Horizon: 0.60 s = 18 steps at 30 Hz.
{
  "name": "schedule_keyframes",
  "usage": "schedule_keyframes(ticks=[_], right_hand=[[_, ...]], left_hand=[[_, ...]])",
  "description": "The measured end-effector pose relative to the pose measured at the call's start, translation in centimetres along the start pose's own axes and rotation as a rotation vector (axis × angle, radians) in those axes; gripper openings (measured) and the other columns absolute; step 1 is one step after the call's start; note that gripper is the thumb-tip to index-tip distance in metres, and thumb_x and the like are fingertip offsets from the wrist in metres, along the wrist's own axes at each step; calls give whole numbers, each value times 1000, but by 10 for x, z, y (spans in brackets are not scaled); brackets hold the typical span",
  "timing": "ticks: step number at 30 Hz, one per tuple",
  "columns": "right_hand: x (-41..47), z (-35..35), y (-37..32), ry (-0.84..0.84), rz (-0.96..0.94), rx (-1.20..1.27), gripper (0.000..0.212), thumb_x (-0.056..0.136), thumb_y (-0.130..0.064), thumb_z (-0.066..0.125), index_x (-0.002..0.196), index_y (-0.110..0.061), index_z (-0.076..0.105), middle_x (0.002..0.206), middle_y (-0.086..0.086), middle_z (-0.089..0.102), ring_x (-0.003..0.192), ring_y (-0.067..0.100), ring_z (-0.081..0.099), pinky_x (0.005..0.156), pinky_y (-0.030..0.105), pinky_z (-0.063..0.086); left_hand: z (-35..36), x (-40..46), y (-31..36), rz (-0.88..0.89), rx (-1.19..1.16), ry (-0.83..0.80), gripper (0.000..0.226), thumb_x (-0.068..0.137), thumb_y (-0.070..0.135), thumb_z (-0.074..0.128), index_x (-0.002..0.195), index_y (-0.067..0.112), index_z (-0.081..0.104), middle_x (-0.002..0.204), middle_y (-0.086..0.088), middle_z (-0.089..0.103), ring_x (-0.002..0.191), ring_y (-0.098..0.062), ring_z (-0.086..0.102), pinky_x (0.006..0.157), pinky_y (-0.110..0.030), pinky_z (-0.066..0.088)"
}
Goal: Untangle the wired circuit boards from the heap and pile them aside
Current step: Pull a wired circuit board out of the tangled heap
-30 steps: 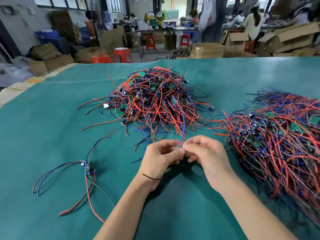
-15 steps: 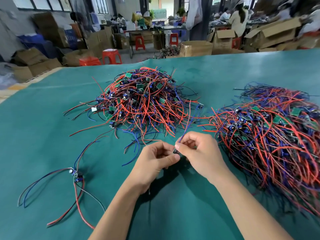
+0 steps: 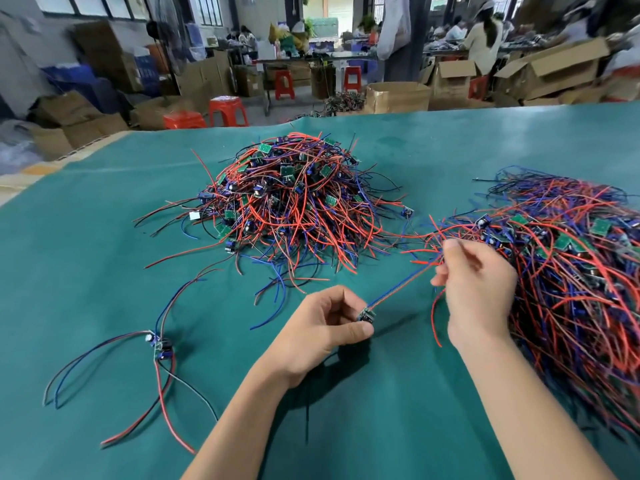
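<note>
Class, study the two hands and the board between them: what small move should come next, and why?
Probably keep drawing the right hand along the wires until their ends slip free. The left hand pinches the small board, and its blue and red wires run taut up to the right hand, beside the large pile, so they may still be caught.

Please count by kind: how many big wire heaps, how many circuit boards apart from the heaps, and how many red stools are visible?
Wire heaps: 2
Separate circuit boards: 2, one on the cloth, one in the left hand's fingers
Red stools: 4
Total: 8
</note>
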State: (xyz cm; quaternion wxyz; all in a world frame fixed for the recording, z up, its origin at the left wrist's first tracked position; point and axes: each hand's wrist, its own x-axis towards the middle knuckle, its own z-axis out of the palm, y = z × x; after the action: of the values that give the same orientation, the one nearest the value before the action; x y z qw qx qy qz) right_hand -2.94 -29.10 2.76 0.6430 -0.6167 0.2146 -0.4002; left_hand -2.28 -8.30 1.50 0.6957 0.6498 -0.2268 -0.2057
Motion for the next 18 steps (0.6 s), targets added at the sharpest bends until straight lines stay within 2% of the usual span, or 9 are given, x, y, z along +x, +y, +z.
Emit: schedule_keyframes(ticks=[2, 4, 6, 8, 10, 13, 15, 18], right_hand=[[2, -5, 1, 71, 22, 5, 7, 97, -11, 64, 103, -11, 69, 73, 6, 63, 45, 5, 56, 45, 22, 47], [-8, -2, 3, 13, 37, -42, 11, 93, -19, 68, 104, -18, 68, 80, 8, 70, 49, 8, 59, 48, 27, 50], [-27, 8, 2, -233, 46, -169, 22, 82, -37, 72, 100, -25, 69, 82, 3, 75, 60, 13, 67, 61, 36, 57], [-48, 19, 1, -533, 27, -324, 34, 76, -48, 74, 104, -29, 71, 81, -6, 77, 70, 8, 71, 72, 35, 58], [-61, 27, 1, -666, -64, -426, 31, 80, -39, 81, 109, -30, 75, 85, -12, 77, 74, 1, 70, 78, 27, 57], [-62, 24, -1, -640, -116, -381, 19, 83, -20, 81, 99, -29, 78, 84, -15, 77, 78, 0, 70, 77, 25, 57], [-61, 21, -2, -635, -138, -351, 15, 83, -17, 80, 92, -29, 78, 81, -20, 76, 73, 1, 68, 70, 19, 53], [-65, 21, -3, -624, -199, -368, 16, 83, -16, 80, 90, -30, 79, 73, -14, 72, 62, 9, 61, 63, 21, 50]], left_hand=[[1, 2, -2, 11, -39, 108, 20, 83, -10, 70, 91, 7, 62, 82, -3, 61, 71, -11, 55, 67, -17, 46], [0, 4, -4, 0, -136, 218, 20, 85, -12, 65, 93, 6, 64, 87, -9, 65, 74, -15, 59, 67, -19, 49], [-2, 7, -5, -17, -203, 275, 25, 86, -16, 59, 96, 6, 65, 92, -10, 68, 78, -17, 64, 68, -20, 52], [-3, 7, -7, -7, -210, 284, 29, 86, -19, 54, 99, 5, 66, 94, -12, 70, 84, -20, 68, 75, -24, 54], [-2, 8, -7, 13, -222, 301, 30, 86, -18, 55, 95, 7, 69, 95, -15, 72, 90, -26, 69, 84, -33, 56], [-1, 7, -6, 21, -245, 305, 26, 90, -11, 59, 91, 11, 73, 92, -13, 75, 86, -24, 72, 76, -28, 58], [-1, 6, -7, 16, -227, 276, 17, 90, -4, 63, 105, 4, 65, 94, -19, 74, 86, -28, 73, 75, -30, 59], [-3, 6, -9, -15, -185, 291, 28, 90, 1, 66, 115, 1, 55, 92, -25, 73, 83, -35, 72, 76, -37, 60]])
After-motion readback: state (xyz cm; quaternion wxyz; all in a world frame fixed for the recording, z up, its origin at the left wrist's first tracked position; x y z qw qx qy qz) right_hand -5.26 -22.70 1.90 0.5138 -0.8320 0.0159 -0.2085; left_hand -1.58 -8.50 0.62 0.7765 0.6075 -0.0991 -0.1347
